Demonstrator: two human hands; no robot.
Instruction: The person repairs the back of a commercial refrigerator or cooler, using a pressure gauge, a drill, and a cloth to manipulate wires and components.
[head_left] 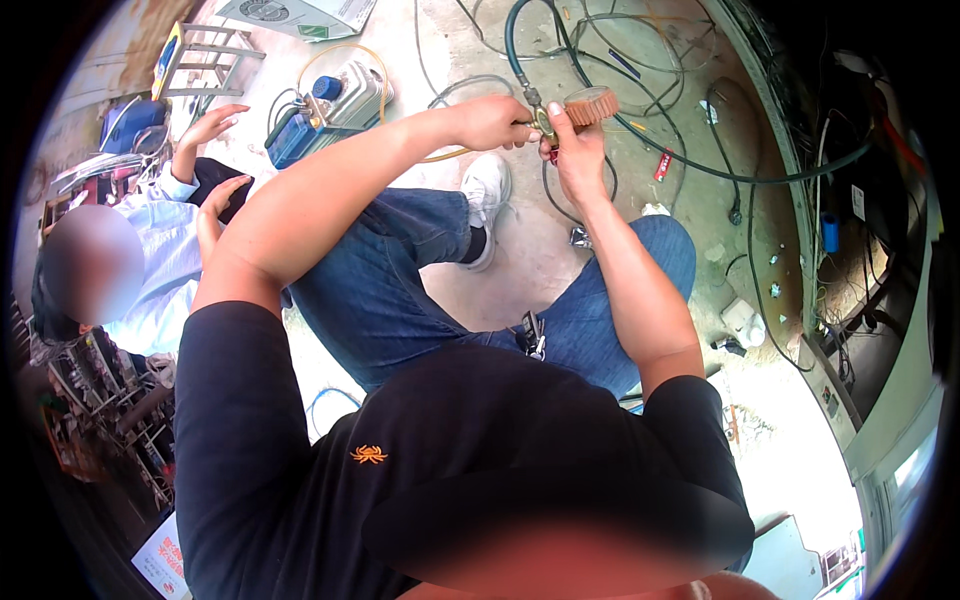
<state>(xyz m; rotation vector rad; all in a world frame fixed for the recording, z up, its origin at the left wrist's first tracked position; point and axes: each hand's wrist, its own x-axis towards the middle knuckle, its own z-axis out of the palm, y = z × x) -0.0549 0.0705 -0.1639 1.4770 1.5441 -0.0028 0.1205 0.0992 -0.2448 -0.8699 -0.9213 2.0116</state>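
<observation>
In front of me, above the floor, my right hand (pixel 580 158) is closed around a brass valve fitting (pixel 543 122), thumb pointing up along it. My left hand (pixel 494 122) reaches across from the left, its fingertips pinched against the side of the same fitting. A dark green hose (pixel 517 58) joins the fitting's top through a metal coupling (pixel 532 95). Just beyond my right thumb sits a round, ribbed, reddish-brown piece (pixel 591 106); whether it is attached to the fitting I cannot tell. A bit of red shows below the fitting, mostly covered by my fingers.
A blue and grey pump-like machine (pixel 335 110) with a yellow hose stands at far left. Beside it a person (pixel 150 260) sits, both hands (pixel 212 125) raised. Hoses and cables (pixel 640 90) loop over the floor. A metal stool (pixel 210 60) and a carton (pixel 300 15) are at the back.
</observation>
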